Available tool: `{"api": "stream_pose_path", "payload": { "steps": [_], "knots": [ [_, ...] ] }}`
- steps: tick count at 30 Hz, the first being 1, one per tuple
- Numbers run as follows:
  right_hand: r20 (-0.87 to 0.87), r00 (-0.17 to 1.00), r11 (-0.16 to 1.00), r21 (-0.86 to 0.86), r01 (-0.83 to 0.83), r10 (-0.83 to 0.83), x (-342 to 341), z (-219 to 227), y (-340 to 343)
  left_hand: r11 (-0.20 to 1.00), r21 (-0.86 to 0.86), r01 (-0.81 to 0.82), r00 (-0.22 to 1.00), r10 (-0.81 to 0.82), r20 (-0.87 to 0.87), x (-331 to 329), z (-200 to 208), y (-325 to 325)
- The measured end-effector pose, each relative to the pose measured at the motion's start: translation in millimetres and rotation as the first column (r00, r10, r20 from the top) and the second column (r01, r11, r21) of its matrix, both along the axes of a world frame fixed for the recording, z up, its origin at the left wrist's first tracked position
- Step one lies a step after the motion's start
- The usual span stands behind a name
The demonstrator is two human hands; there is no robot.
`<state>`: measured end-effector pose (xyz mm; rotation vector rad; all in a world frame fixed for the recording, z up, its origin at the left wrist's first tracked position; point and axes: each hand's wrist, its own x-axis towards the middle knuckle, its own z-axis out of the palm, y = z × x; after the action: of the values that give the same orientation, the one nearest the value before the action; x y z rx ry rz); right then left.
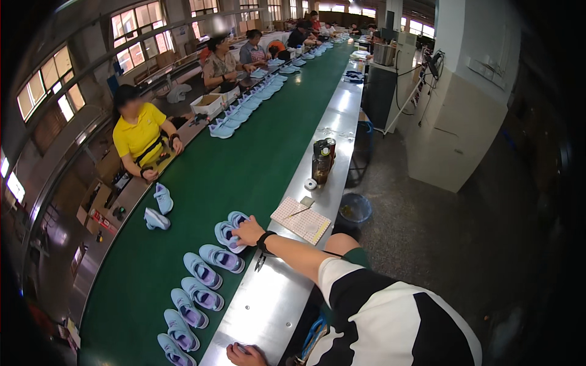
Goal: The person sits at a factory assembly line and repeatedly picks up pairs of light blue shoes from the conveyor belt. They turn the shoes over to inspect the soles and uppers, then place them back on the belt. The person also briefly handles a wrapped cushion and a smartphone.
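My right hand reaches over the belt, its fingers closed on the collar of a light blue shoe with a lilac lining. A second shoe stands against that one, just beyond my fingers. My left hand rests at the metal ledge by the lower edge, its fingers curled. A small dark thing seems to lie between them, too unclear to name. Thread snips lie on the ledge beside my right wrist. Nearer, a row of matching shoes lines the belt's edge.
The green belt carries two more shoes near a person in yellow, and a long row farther off. A patterned pad, a tape roll and dark bottles stand on the metal ledge. A bin is on the floor.
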<state>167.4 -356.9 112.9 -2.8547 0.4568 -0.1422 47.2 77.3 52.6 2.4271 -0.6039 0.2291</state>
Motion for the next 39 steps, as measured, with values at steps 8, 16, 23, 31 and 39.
{"api": "stream_pose_path", "payload": {
  "steps": [8,16,23,31,39],
  "knots": [
    [0.401,0.894,0.968,0.063,-0.244,0.199,-152.1,71.5,107.6,0.990,-0.135,0.035,0.987,-0.056,-0.152,-4.3,11.4,7.8],
    [0.093,0.754,0.654,0.438,-0.617,0.650,-244.2,9.5,223.8,0.980,-0.047,0.193,0.902,-0.196,-0.385,-56.9,-12.6,36.4],
    [0.135,0.991,0.772,0.630,-0.078,-0.011,-225.4,-34.1,185.9,0.975,-0.215,-0.060,0.836,-0.068,-0.545,-61.4,-19.4,24.7],
    [-0.010,0.995,0.513,0.857,-0.045,0.104,-201.9,-49.8,186.8,0.870,-0.419,-0.261,0.660,-0.156,-0.735,-55.2,32.3,-12.6],
    [0.005,1.000,-0.404,0.915,0.000,0.012,-240.4,19.3,119.2,0.486,-0.752,-0.446,0.482,-0.578,-0.659,-67.8,79.3,-78.4]
  ]
}}
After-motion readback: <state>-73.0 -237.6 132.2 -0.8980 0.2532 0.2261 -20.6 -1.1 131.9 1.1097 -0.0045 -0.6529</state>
